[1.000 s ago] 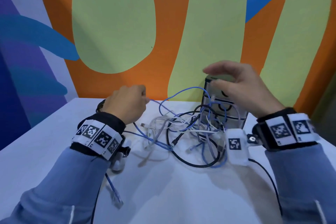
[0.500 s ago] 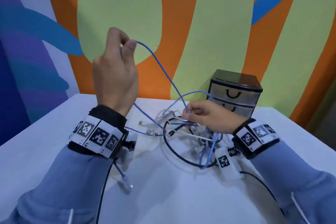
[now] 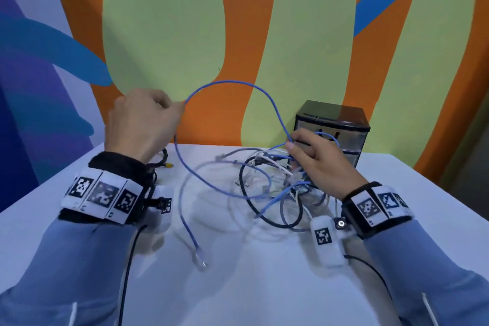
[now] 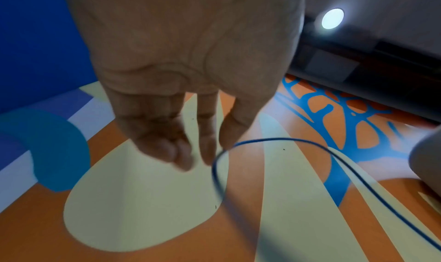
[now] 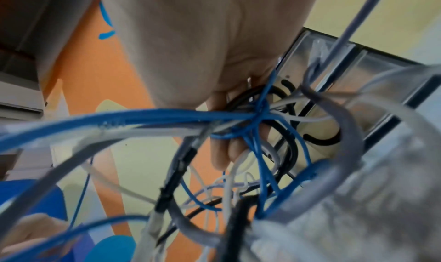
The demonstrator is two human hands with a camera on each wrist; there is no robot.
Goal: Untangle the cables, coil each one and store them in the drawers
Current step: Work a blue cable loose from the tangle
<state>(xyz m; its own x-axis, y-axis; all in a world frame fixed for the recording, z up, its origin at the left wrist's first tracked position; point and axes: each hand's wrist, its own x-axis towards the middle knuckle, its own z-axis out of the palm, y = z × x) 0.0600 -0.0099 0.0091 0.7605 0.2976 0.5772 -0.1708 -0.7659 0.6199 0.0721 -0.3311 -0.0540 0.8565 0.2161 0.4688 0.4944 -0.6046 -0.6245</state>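
Observation:
A tangle of blue, white, grey and black cables (image 3: pixel 264 185) lies on the white table (image 3: pixel 238 294) in front of a small black drawer unit (image 3: pixel 341 119), whose drawers are closed. My left hand (image 3: pixel 181 107) is raised at the left and pinches the blue cable (image 3: pixel 238 83), which arcs over to my right hand (image 3: pixel 291 145). The right hand grips the same cable where it enters the tangle, with fingers curled among the strands (image 5: pixel 250 119). In the left wrist view the blue cable (image 4: pixel 310 143) leaves between thumb and forefinger. Its free end with a clear plug (image 3: pixel 201 259) rests on the table.
A separate black cable with a yellow tip (image 3: pixel 165 160) lies at the back left near the painted wall. The table's left edge runs close by my left forearm. Bare table surface stretches across the front.
My right hand left the top of the drawer unit and gripped the tangle. My left hand lifted the blue cable high, then dropped lower, leaving a slack arc between the hands.

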